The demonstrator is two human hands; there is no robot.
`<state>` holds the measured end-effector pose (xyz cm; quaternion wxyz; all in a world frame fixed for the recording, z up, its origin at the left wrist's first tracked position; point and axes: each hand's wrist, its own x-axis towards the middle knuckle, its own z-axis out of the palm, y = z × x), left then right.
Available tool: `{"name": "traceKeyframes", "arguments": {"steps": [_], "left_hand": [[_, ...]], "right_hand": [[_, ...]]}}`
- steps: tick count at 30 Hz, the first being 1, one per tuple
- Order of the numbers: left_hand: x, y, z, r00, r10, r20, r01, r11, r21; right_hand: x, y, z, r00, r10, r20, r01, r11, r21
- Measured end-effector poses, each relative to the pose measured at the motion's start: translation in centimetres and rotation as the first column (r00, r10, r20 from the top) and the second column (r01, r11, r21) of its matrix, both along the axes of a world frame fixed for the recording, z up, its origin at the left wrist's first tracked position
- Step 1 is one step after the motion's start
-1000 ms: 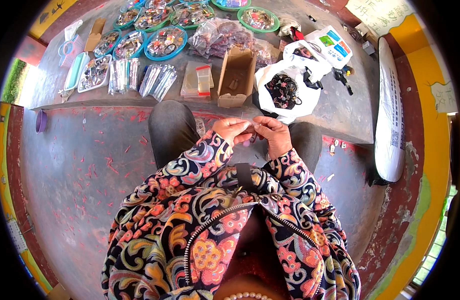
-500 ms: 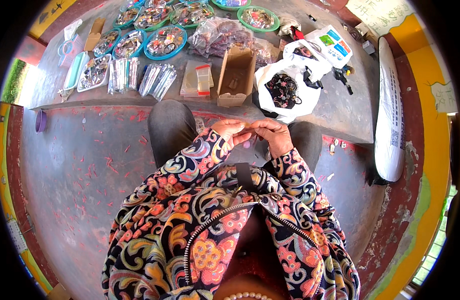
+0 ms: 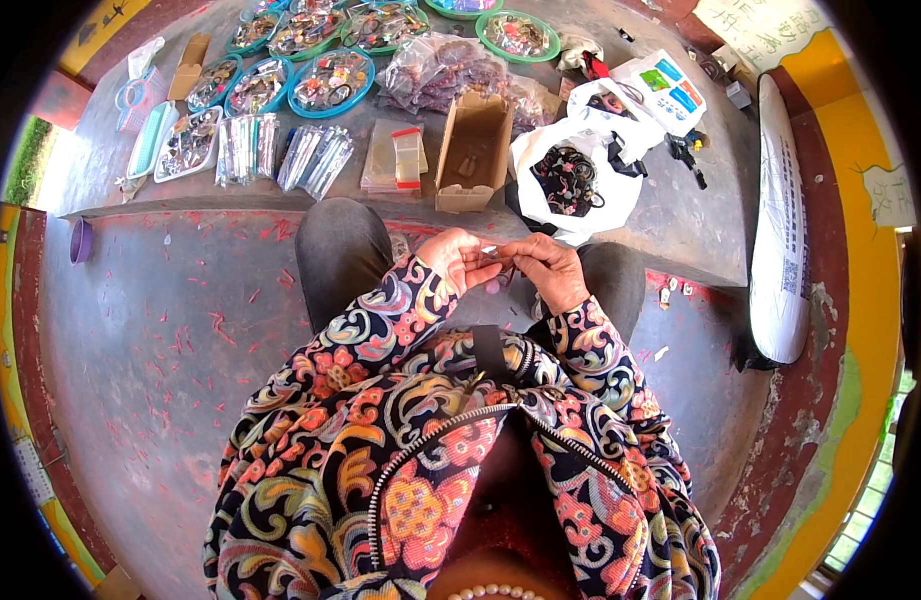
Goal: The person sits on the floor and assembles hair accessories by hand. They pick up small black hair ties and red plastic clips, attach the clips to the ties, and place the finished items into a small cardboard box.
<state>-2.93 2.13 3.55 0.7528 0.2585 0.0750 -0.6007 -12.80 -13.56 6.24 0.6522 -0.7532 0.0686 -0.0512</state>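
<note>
Basically no real change from the frames a second and half a second back: both hands stay together over the lap, same posture, fingertips only slightly readjusted. I read that as fine work on one small piece carrying on, not a pick or place.

Left hand (image 3: 459, 262) and right hand (image 3: 548, 268) are pressed close, fingertips meeting. Between them they pinch a small thin item (image 3: 497, 254), pale and narrow; too small to tell what it is. Both hands closed on it, neither spread.

The item sits right at the fingertips, above the knees, just short of the counter (image 3: 681, 215) edge.

Beyond the hands, on the counter:
- open cardboard box (image 3: 473, 152), straight ahead, near
- white plastic bag (image 3: 573, 178) with dark looped pieces inside, ahead and slightly to the right
- stack of clear sleeves (image 3: 394, 160), ahead-left
- round green-rimmed trays (image 3: 330, 80) of small mixed parts, further out and left, well apart from the hands

Nothing else touches the hands.
</note>
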Motion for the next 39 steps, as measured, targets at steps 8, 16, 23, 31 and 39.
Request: {"name": "traceKeyframes", "arguments": {"steps": [8, 16, 23, 31, 39], "left_hand": [[-1.2, -0.7, 0.9, 0.971, 0.049, 0.232, -0.104, 0.968, 0.228], [-1.3, -1.0, 0.4, 0.913, 0.205, 0.352, -0.311, 0.909, 0.277], [-1.9, -1.3, 1.2, 0.892, 0.095, 0.442, -0.252, 0.916, 0.313], [-2.2, -0.9, 2.7, 0.868, 0.092, 0.488, -0.239, 0.939, 0.249], [-1.6, -0.9, 1.6, 0.906, 0.083, 0.415, -0.19, 0.956, 0.223]], "right_hand": [[0.0, 0.0, -0.6, 1.0, -0.007, 0.021, 0.007, 1.0, -0.018], [0.4, -0.2, -0.4, 0.972, -0.113, -0.204, 0.166, 0.95, 0.264], [0.6, 1.0, -0.2, 0.975, -0.116, -0.191, 0.188, 0.888, 0.421], [0.2, 0.8, -0.2, 0.982, -0.184, -0.039, 0.184, 0.896, 0.403], [0.1, 0.8, -1.0, 0.969, -0.228, -0.093, 0.246, 0.872, 0.422]]}}
